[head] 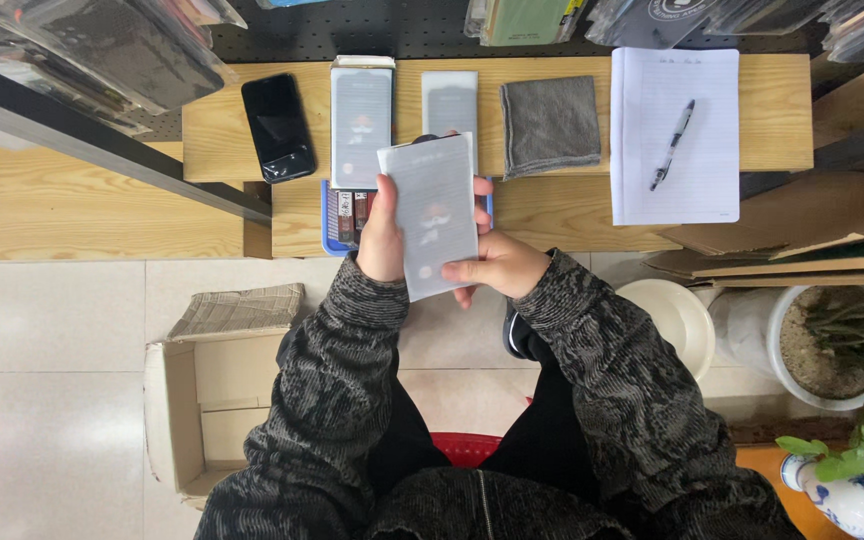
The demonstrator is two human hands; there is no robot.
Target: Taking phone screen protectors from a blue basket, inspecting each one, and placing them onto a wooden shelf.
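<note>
At frame centre, both hands, left (384,235) and right (497,265), grasp a translucent grey rectangular plastic sleeve (432,212) above the wooden desk (552,215).

Thing: translucent grey-white flat packet (434,215), rectangular, with faint print.
Pose: upright, slightly tilted, face toward the camera.
Place: between both grips, left grip on its left edge, right grip at its lower right.

Your left hand (382,240) and right hand (497,265) gripping a frosted flat packet (432,215), above the wooden desk (222,130), black phone (277,127) lying there
</note>
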